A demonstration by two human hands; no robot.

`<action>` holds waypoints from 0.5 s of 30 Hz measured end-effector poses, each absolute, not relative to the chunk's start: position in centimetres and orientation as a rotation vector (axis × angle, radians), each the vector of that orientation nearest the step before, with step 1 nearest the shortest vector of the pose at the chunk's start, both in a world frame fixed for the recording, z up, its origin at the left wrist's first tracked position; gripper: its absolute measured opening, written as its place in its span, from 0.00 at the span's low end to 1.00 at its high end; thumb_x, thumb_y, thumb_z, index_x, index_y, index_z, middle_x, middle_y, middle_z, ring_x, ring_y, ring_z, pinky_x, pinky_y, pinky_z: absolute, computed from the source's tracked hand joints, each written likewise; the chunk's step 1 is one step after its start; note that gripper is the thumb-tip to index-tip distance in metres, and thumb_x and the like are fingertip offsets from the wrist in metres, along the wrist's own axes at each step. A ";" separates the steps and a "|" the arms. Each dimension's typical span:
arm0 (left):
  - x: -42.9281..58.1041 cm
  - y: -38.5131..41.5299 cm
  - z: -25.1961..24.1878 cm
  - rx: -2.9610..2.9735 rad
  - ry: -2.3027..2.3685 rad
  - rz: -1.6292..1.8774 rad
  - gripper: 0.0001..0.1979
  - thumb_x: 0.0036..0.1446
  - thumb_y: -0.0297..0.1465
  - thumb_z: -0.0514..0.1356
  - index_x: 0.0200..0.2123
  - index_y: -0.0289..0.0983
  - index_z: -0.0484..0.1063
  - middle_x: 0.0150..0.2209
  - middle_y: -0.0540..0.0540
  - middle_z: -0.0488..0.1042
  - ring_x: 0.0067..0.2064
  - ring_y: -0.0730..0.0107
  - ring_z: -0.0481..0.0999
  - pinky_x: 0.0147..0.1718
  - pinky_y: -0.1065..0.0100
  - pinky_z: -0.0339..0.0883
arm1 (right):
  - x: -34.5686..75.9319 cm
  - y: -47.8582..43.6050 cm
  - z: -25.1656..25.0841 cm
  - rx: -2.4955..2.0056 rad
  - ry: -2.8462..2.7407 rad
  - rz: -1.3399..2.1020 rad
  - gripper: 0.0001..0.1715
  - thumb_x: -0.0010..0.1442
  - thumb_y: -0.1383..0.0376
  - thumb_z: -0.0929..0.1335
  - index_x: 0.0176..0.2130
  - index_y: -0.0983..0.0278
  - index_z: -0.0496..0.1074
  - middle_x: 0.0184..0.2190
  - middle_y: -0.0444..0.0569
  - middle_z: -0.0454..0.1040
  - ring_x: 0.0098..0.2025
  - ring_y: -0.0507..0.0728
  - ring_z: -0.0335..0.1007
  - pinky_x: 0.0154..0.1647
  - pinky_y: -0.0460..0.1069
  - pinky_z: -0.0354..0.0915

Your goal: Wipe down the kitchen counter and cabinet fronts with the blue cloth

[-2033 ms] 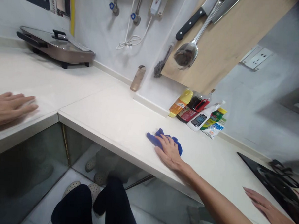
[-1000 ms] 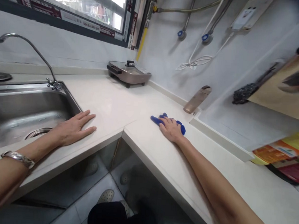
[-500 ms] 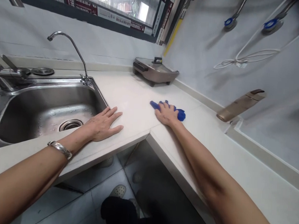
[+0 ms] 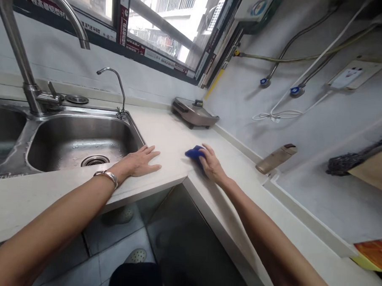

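Pale wall (image 4: 239, 115) on the right side. White counter (image 4: 166, 131), L-shaped, running along it and under the dark-framed window (image 4: 164, 32). Double steel sink (image 4: 84, 132) set in at left. Brown lidded pan (image 4: 194, 113) in the back corner. Tan bottle (image 4: 275, 159) by the wall. Left hand (image 4: 140, 162) flat on the counter beside the sink, fingers spread. Right hand (image 4: 213, 164) curled, gripping blue cloth (image 4: 194, 152) near the counter's inner corner.
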State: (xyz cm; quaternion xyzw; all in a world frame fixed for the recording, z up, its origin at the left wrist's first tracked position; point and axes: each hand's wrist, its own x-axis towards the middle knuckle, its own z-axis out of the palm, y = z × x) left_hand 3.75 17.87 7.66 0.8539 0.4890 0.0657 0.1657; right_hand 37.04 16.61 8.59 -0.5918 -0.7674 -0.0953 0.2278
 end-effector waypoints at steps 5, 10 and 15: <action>3.7 18.1 7.4 2.419 1.382 0.227 0.44 0.64 0.59 0.46 0.76 0.44 0.51 0.78 0.47 0.39 0.78 0.50 0.40 0.73 0.42 0.50 | 40.1 16.4 16.0 -1.655 -1.832 -0.283 0.30 0.73 0.53 0.55 0.65 0.62 0.66 0.49 0.54 0.78 0.54 0.64 0.73 0.60 0.60 0.68; 3.6 18.5 7.1 2.418 1.370 0.251 0.44 0.63 0.59 0.46 0.76 0.44 0.52 0.78 0.48 0.40 0.78 0.52 0.42 0.72 0.43 0.51 | 42.2 14.9 19.2 -1.983 -1.763 -0.434 0.29 0.73 0.53 0.56 0.64 0.61 0.68 0.41 0.56 0.79 0.45 0.67 0.76 0.52 0.60 0.70; 3.6 18.4 7.2 2.410 1.370 0.253 0.45 0.63 0.59 0.47 0.76 0.44 0.52 0.78 0.48 0.40 0.78 0.53 0.42 0.74 0.48 0.49 | 44.0 14.1 18.4 -2.025 -1.662 -0.395 0.30 0.72 0.50 0.57 0.61 0.63 0.70 0.39 0.57 0.78 0.41 0.66 0.76 0.43 0.57 0.73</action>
